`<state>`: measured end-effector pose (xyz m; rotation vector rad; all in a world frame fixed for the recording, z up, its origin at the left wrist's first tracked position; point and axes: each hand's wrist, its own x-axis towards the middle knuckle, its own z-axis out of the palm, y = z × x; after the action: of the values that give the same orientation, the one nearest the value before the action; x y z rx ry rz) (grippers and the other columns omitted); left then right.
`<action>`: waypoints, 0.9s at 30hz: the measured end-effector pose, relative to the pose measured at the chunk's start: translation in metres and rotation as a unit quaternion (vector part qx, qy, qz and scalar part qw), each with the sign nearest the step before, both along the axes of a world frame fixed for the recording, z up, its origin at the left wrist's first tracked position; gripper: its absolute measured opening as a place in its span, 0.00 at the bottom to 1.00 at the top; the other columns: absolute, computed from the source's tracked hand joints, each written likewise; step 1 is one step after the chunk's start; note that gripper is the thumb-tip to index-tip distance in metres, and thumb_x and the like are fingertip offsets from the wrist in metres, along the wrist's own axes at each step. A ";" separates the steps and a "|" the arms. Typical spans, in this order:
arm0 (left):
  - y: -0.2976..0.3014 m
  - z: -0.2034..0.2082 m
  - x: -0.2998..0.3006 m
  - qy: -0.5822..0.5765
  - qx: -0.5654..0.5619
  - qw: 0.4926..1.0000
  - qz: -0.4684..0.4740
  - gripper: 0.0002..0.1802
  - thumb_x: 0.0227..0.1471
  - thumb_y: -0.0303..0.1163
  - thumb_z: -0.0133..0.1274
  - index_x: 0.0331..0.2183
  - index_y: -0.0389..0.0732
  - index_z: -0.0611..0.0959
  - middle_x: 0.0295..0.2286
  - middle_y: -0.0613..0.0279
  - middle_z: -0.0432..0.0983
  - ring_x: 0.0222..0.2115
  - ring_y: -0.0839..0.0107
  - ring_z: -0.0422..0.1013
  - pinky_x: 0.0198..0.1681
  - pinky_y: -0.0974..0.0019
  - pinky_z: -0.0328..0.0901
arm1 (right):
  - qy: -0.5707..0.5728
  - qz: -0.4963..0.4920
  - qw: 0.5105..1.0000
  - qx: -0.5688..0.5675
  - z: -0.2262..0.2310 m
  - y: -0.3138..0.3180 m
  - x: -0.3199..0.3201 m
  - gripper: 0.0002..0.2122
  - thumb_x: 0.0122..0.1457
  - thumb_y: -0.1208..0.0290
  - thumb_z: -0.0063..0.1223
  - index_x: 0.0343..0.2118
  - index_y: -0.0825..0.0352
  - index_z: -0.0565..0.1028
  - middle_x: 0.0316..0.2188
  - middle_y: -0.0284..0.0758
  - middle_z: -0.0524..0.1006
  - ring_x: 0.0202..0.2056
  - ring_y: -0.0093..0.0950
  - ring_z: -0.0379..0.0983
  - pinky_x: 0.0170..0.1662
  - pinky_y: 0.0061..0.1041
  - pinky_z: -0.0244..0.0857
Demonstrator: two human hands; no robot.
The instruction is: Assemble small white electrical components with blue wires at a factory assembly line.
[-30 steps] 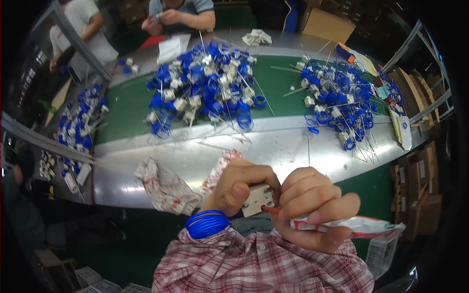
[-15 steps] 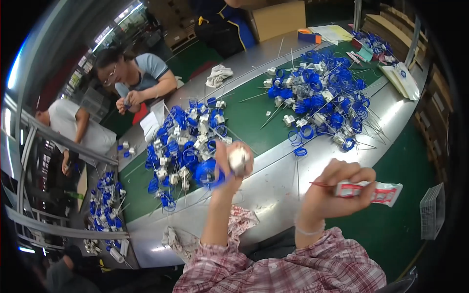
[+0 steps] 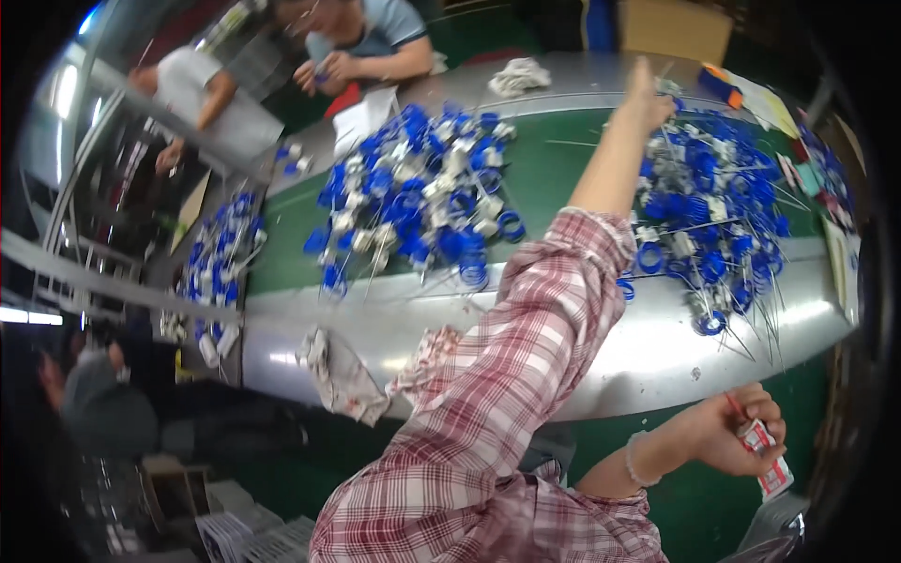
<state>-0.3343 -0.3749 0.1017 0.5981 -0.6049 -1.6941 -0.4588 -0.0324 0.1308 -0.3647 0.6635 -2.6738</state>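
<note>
My left hand [image 3: 648, 101] stretches far forward to the back of the right-hand pile of blue coiled cables with white blocks [image 3: 699, 197]. It is beside a greyish-white part at the pile's far edge; blur and overlap hide whether its fingers grip that part. My right hand [image 3: 737, 433] is low at the right, past the table's front edge. Its fingers are closed round a small red-and-white squeeze tube [image 3: 773, 477], with a thin red stick [image 3: 735, 405] poking out by the thumb.
Another coil pile [image 3: 422, 192] sits left of my arm on the green mat [image 3: 554, 155]. Cloths [image 3: 343, 380] lie at the metal table's front edge, one rag [image 3: 519, 77] at the back. A co-worker [image 3: 375, 47] handles a small part across the table. Metal rails [image 3: 141, 103] stand left.
My left hand has swung forward and right, from in front of the left pile to the right pile. My right hand, still with the tube, is lower and farther right. The view has shifted.
</note>
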 end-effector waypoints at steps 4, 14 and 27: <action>0.049 0.007 0.038 -0.173 -0.115 0.978 -0.012 0.31 0.52 0.43 0.37 0.51 0.32 0.56 0.51 0.44 0.50 0.47 0.54 0.59 0.50 0.60 0.54 | 0.009 0.042 0.999 0.004 -0.004 -0.003 0.015 0.13 0.53 0.60 0.35 0.19 0.64 0.59 0.10 0.32 0.55 0.13 0.21 0.45 0.18 0.19 0.39; 0.286 0.023 0.384 -0.934 0.089 0.320 0.132 0.11 0.41 0.33 0.47 0.27 0.36 0.77 0.28 0.47 0.72 0.31 0.53 0.69 0.34 0.56 0.64 | 0.198 0.243 0.949 0.001 -0.028 0.026 0.122 0.15 0.56 0.59 0.29 0.21 0.65 0.60 0.12 0.34 0.62 0.12 0.21 0.55 0.20 0.18 0.51; 0.485 -0.118 0.261 -0.871 -0.109 0.476 0.052 0.17 0.35 0.25 0.49 0.34 0.36 0.71 0.37 0.51 0.64 0.39 0.56 0.61 0.41 0.59 0.60 | 0.503 0.394 0.717 0.279 -0.193 0.098 0.229 0.04 0.51 0.76 0.47 0.23 0.69 0.68 0.22 0.33 0.70 0.25 0.20 0.65 0.30 0.20 0.60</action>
<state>-0.0732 0.1103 -0.0167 2.0592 -2.0410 -0.1878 -0.2302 0.0656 -0.0621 -1.5312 1.1828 -1.1966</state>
